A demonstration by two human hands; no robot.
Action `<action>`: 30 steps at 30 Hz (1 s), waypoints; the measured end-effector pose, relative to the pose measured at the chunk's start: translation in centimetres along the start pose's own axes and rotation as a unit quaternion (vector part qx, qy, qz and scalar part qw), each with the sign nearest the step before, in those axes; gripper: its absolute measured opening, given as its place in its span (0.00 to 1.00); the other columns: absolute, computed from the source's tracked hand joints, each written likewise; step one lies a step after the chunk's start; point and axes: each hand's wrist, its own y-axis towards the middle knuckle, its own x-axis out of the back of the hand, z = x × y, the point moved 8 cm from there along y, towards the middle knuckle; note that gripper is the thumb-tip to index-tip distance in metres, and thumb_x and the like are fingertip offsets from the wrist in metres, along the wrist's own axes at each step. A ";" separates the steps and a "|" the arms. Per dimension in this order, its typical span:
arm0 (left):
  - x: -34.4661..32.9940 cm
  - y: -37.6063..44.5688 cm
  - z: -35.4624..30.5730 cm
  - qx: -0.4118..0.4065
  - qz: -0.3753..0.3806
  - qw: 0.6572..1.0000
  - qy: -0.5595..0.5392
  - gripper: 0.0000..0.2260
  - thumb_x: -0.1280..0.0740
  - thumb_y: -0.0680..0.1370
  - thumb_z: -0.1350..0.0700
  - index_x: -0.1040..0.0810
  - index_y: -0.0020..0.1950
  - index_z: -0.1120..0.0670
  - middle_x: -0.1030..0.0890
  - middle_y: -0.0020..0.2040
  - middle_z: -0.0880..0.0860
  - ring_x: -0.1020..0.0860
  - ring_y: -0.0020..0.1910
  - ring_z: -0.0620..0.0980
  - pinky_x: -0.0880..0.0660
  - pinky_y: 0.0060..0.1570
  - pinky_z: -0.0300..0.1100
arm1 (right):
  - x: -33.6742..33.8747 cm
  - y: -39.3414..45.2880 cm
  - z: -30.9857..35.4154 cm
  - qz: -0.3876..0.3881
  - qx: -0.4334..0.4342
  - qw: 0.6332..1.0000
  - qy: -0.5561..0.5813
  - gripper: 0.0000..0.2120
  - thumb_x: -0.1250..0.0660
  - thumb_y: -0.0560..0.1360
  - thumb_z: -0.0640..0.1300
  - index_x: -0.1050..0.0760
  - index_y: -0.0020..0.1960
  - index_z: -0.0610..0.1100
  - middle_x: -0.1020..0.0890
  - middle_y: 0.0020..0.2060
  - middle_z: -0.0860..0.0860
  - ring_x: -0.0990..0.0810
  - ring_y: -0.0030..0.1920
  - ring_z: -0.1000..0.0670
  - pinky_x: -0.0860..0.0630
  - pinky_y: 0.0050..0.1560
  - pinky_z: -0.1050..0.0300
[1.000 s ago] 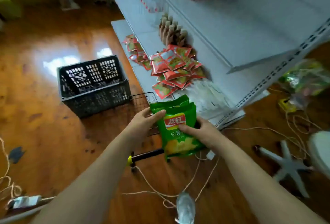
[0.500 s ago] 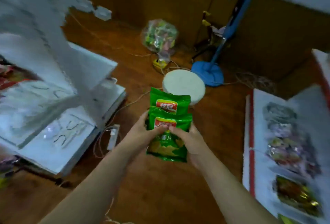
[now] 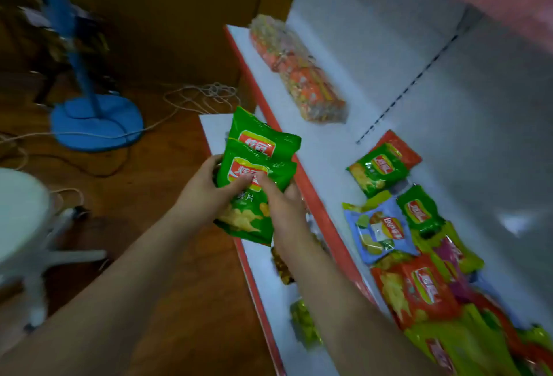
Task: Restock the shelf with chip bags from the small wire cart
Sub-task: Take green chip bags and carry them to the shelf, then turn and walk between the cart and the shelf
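Two green chip bags (image 3: 254, 175) with red logos are stacked one on the other in front of me. My left hand (image 3: 203, 193) grips their left side, thumb on the front. My right hand (image 3: 284, 208) grips their right side, thumb pressing the front bag's logo. The bags hang over the red front edge of a white shelf (image 3: 326, 154). Several chip bags lie on that shelf to the right: green (image 3: 378, 170), blue (image 3: 378, 230) and red (image 3: 419, 289). The wire cart is out of view.
Wrapped orange snack packs (image 3: 299, 73) lie at the shelf's far end. A lower shelf (image 3: 263, 262) holds yellowish packets. On the wooden floor stand a blue fan base (image 3: 95, 121) with loose cords and a white stool (image 3: 21, 214) at left.
My view has swung right, away from the first shelving and the crate, to the chip shelf. Both hands kept hold of the two green bags and carried them to this shelf's edge.
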 end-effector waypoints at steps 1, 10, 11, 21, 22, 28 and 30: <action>-2.3 2.0 -0.4 -0.012 0.029 1.000 0.001 0.23 0.27 0.74 0.49 0.30 0.67 0.49 0.19 0.51 0.43 0.19 0.42 0.36 0.24 0.35 0.29 | 2.0 1.3 0.6 -0.024 0.005 1.000 0.006 0.11 0.27 0.72 0.48 0.22 0.54 0.52 0.15 0.51 0.47 0.15 0.50 0.45 0.19 0.53 0.42; -20.4 15.6 -3.0 -0.103 0.223 0.967 0.064 0.26 0.26 0.72 0.45 0.27 0.66 0.52 0.20 0.58 0.54 0.19 0.54 0.48 0.21 0.55 0.47 | 19.0 10.6 5.9 -0.225 0.014 0.970 -0.090 0.28 0.33 0.70 0.62 0.28 0.67 0.53 0.20 0.60 0.52 0.20 0.58 0.51 0.26 0.62 0.47; -22.2 16.4 -3.4 -0.112 0.235 0.963 0.070 0.24 0.26 0.73 0.48 0.27 0.66 0.53 0.20 0.58 0.54 0.20 0.54 0.48 0.22 0.56 0.45 | 20.5 11.1 6.6 -0.241 0.013 0.965 -0.099 0.23 0.34 0.70 0.61 0.26 0.62 0.53 0.18 0.55 0.52 0.18 0.54 0.51 0.24 0.59 0.47; -34.0 20.1 3.3 -0.165 0.315 0.837 0.415 0.45 0.34 0.70 0.29 0.45 0.79 0.49 0.33 0.73 0.56 0.35 0.71 0.61 0.38 0.67 0.61 | 27.7 10.9 6.8 -0.427 0.057 0.842 -0.326 0.17 0.41 0.80 0.47 0.26 0.56 0.33 0.21 0.53 0.39 0.28 0.47 0.45 0.41 0.42 0.60; -34.1 20.1 2.9 -0.167 0.312 0.849 0.392 0.46 0.34 0.69 0.28 0.45 0.79 0.48 0.34 0.74 0.55 0.35 0.72 0.60 0.38 0.68 0.61 | 27.3 10.9 6.6 -0.426 0.069 0.834 -0.344 0.19 0.41 0.79 0.49 0.26 0.58 0.33 0.22 0.54 0.39 0.26 0.50 0.44 0.40 0.43 0.60; -26.9 19.5 0.9 -0.110 0.195 0.952 0.209 0.40 0.36 0.71 0.30 0.41 0.78 0.46 0.36 0.76 0.51 0.37 0.75 0.52 0.39 0.73 0.57 | 22.5 10.6 6.5 -0.377 0.134 0.839 -0.370 0.25 0.42 0.79 0.51 0.34 0.72 0.39 0.29 0.69 0.42 0.30 0.68 0.45 0.36 0.64 0.60; -22.7 18.4 0.7 -0.105 0.126 0.977 0.134 0.35 0.36 0.74 0.34 0.38 0.77 0.46 0.35 0.76 0.50 0.36 0.74 0.48 0.38 0.73 0.51 | 19.5 10.6 6.7 -0.346 0.163 0.846 -0.372 0.27 0.41 0.79 0.51 0.34 0.73 0.38 0.30 0.70 0.41 0.32 0.70 0.44 0.37 0.68 0.57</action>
